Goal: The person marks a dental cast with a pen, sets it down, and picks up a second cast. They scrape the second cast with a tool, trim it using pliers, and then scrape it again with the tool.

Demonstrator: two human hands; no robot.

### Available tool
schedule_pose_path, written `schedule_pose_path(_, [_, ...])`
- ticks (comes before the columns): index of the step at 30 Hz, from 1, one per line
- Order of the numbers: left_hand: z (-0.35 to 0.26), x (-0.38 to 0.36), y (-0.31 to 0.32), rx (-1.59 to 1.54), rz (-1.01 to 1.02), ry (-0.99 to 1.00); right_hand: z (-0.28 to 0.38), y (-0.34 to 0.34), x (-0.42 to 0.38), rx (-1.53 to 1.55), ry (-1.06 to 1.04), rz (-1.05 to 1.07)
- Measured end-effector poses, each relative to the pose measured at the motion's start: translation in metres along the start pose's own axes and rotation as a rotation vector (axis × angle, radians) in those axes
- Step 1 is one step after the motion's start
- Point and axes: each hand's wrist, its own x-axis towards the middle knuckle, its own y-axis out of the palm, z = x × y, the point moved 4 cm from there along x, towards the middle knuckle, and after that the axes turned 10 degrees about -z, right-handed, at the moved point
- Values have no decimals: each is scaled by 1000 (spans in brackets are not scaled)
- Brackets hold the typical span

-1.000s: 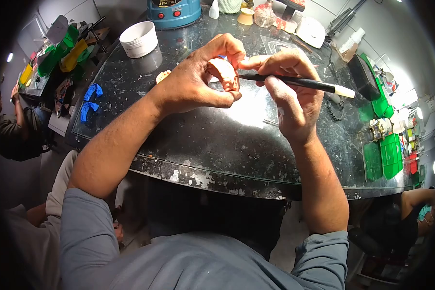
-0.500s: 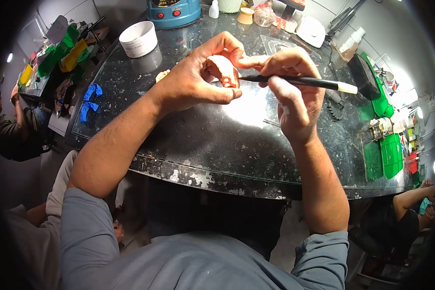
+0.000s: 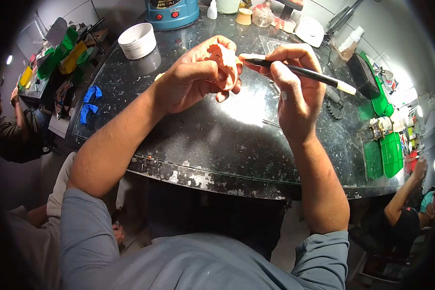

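Observation:
My left hand (image 3: pixel 188 79) is closed round a pink-orange dental cast (image 3: pixel 227 60), held above the table with the thumb across its near side. My right hand (image 3: pixel 299 94) grips a slim black pen-like tool (image 3: pixel 316 76) with a pale end. The tool's other end points left, close to the cast; whether it touches cannot be made out. Behind my left wrist, a small pale piece (image 3: pixel 160 76) on the table is mostly hidden.
A white tub (image 3: pixel 137 42) and a blue machine (image 3: pixel 173 15) stand at the back. Two blue arch-shaped pieces (image 3: pixel 89 104) lie at left. A small white bottle (image 3: pixel 212 9) is behind my hands; green bins (image 3: pixel 390 152) are at right. Other people sit at both sides.
My left hand has turned the cast and shifted its thumb over it. The tool's tip has risen and drawn slightly away. At right, another person's arm has moved up.

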Motion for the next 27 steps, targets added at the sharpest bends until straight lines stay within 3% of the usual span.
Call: schedule_pose_path(27, [0, 1, -2, 102, -11, 5, 2, 2, 0, -34, -19, 78])
